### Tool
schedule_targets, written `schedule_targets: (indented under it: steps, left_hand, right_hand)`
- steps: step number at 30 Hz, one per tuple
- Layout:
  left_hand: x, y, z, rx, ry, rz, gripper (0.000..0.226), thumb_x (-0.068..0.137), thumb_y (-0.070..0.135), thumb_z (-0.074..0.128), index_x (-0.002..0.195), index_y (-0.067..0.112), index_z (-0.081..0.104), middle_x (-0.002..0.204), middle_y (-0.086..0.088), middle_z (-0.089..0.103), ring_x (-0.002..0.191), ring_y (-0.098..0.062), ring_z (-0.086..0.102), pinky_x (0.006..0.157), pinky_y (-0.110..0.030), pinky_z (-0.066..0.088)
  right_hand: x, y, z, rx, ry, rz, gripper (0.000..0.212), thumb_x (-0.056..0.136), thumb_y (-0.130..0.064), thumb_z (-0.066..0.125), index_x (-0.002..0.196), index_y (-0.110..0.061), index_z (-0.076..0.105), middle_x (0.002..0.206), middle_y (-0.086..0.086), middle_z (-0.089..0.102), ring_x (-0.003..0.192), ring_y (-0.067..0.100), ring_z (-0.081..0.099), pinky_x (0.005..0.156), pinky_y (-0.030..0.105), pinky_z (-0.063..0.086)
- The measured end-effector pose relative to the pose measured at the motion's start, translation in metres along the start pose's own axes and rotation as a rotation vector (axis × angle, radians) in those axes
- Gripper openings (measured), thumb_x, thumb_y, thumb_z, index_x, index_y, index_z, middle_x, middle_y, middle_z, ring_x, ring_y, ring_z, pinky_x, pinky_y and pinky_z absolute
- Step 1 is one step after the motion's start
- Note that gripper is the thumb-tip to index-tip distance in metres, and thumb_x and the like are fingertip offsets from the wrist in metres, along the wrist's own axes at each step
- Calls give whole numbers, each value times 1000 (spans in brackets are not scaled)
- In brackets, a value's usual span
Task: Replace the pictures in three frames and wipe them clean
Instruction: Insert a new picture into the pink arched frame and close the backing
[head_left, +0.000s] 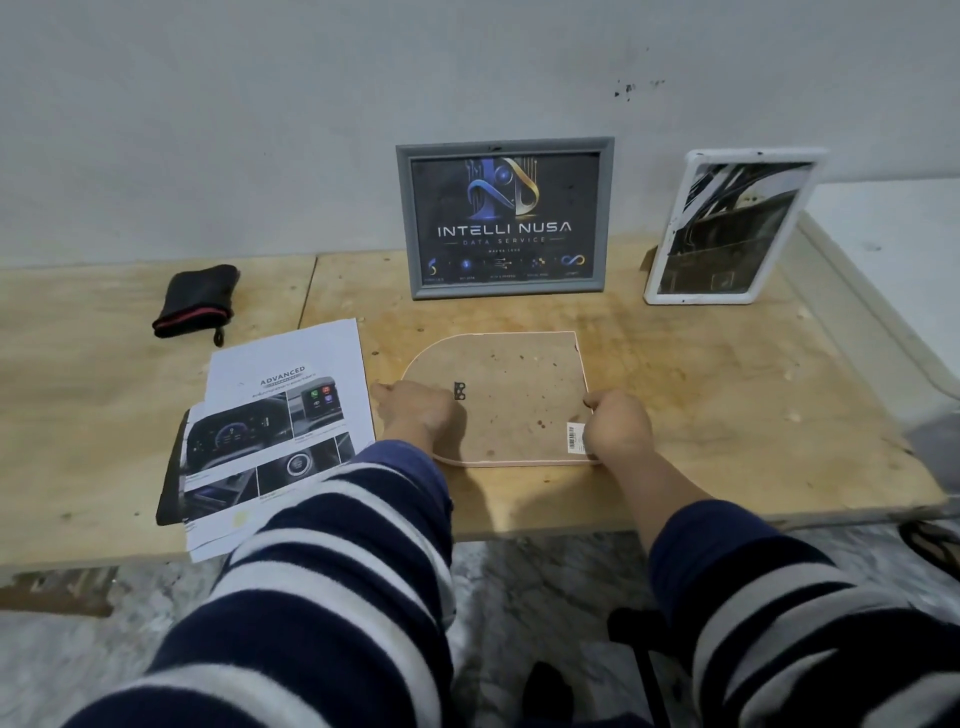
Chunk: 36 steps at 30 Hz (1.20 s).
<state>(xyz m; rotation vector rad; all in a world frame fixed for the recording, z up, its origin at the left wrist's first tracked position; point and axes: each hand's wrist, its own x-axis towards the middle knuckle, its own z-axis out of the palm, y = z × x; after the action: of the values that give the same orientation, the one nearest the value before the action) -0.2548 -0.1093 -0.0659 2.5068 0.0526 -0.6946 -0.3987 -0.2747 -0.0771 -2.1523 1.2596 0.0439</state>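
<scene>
A pink arch-shaped frame (519, 379) lies face down on the wooden table (727, 395), its brown backing board up, with a small black hanger and a barcode sticker. My left hand (418, 410) rests on its left edge with fingers curled at the rim. My right hand (618, 428) grips its right edge near the sticker. A grey frame (506, 218) with a dark logo picture stands against the wall. A white frame (727, 228) leans at the right. Printed pictures (270, 431) lie left of the pink frame.
A folded black cloth with a red stripe (197, 304) lies at the back left. The table's front edge runs just below my hands, with marbled floor (545, 582) beneath. The wall stands close behind the frames.
</scene>
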Motion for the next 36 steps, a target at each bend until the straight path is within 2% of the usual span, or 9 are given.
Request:
schedule_targets:
  steps: [5, 10, 18, 21, 25, 28, 31, 34, 36]
  left_hand:
    - [5, 3, 2, -126, 51, -131, 60, 86, 30, 52, 136, -1, 41, 139, -17, 29, 115, -34, 47, 100, -40, 43]
    - [14, 5, -2, -167, -8, -213, 60, 84, 36, 49, 135, 4, 42, 132, -14, 38, 91, -26, 36, 77, -37, 37]
    - [69, -16, 15, -381, -91, -326, 86, 47, 44, 57, 126, 13, 47, 119, -10, 49, 100, -33, 53, 87, -51, 48]
    - [85, -26, 22, -455, -113, -347, 81, 49, 43, 61, 125, 17, 47, 120, -6, 49, 101, -30, 52, 85, -50, 47]
    - [75, -26, 21, -496, -71, -329, 69, 58, 38, 58, 124, 17, 50, 123, -5, 49, 103, -29, 52, 87, -45, 48]
    - [94, -35, 31, -484, -14, -301, 68, 64, 36, 51, 129, 16, 51, 126, -8, 50, 104, -31, 53, 93, -46, 48]
    - [105, -39, 39, -462, 10, -263, 64, 71, 32, 47, 132, 14, 49, 129, -11, 51, 111, -32, 53, 98, -45, 47]
    - [62, -19, 16, -495, 24, -256, 60, 73, 25, 44, 131, 8, 49, 127, -14, 54, 113, -35, 53, 100, -47, 45]
    - [36, -9, 4, -527, 19, -248, 49, 81, 20, 46, 128, 5, 49, 122, -16, 56, 111, -38, 54, 99, -50, 45]
  right_hand:
    - [13, 13, 2, 269, -14, 59, 42, 88, 3, 52, 123, -16, 64, 125, 4, 63, 104, 25, 62, 85, 30, 52]
    - [22, 11, -1, 339, -80, 107, 32, 85, -4, 62, 113, -19, 64, 111, 3, 64, 84, 23, 64, 72, 32, 56]
    - [24, 9, -2, 302, -85, 127, 38, 88, 4, 52, 118, -18, 62, 122, 5, 61, 97, 26, 63, 84, 42, 57]
    - [22, 9, -4, 306, -89, 127, 38, 89, 2, 54, 122, -16, 61, 121, 8, 61, 91, 24, 63, 81, 40, 58]
    - [17, 12, 1, 331, -54, 139, 36, 90, -6, 56, 123, -22, 59, 112, 5, 65, 70, 14, 62, 64, 32, 58]
    - [13, 14, 6, 347, -33, 146, 38, 88, -11, 62, 122, -28, 60, 107, 1, 67, 71, 15, 66, 68, 32, 60]
    - [8, 10, 9, 314, -21, 148, 42, 91, -12, 58, 128, -31, 55, 107, 2, 67, 69, 16, 65, 59, 29, 56]
    - [5, 7, 12, 315, -2, 133, 45, 93, -10, 53, 132, -31, 53, 112, 3, 67, 71, 17, 63, 50, 23, 46]
    - [4, 5, 14, 353, 0, 114, 46, 91, -7, 53, 132, -26, 53, 118, 6, 64, 79, 20, 62, 57, 26, 51]
